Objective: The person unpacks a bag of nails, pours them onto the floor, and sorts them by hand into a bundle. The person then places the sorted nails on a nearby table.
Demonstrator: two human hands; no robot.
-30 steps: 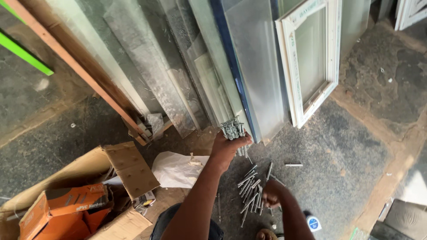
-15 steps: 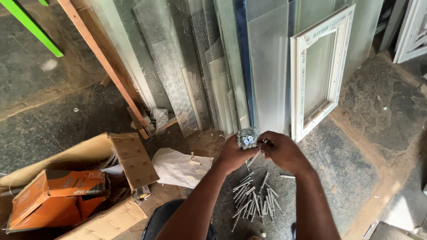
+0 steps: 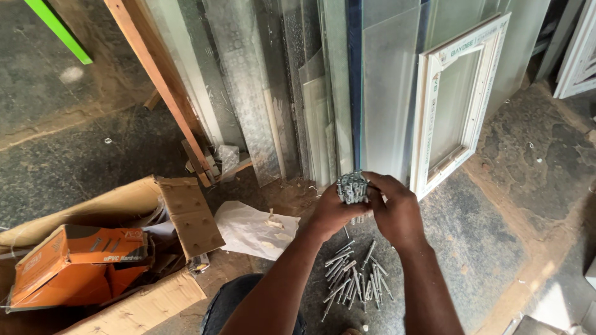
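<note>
My left hand (image 3: 332, 214) and my right hand (image 3: 394, 211) are together in the middle of the head view, both wrapped around an upright bundle of grey metal screws (image 3: 352, 187), heads up. Below the hands, several more loose screws (image 3: 354, 279) lie scattered on the dark stone floor. My knee in dark trousers (image 3: 239, 307) shows at the bottom edge.
Glass sheets (image 3: 385, 87) and a white window frame (image 3: 456, 102) lean against the wall ahead. A wooden batten (image 3: 164, 87) leans at the left. An open cardboard box (image 3: 186, 214), an orange box (image 3: 74, 260) and crumpled white paper (image 3: 257, 229) lie left of me.
My right hand has come up from the loose screws on the floor and joined the left hand on the bundle. The view has tilted slightly.
</note>
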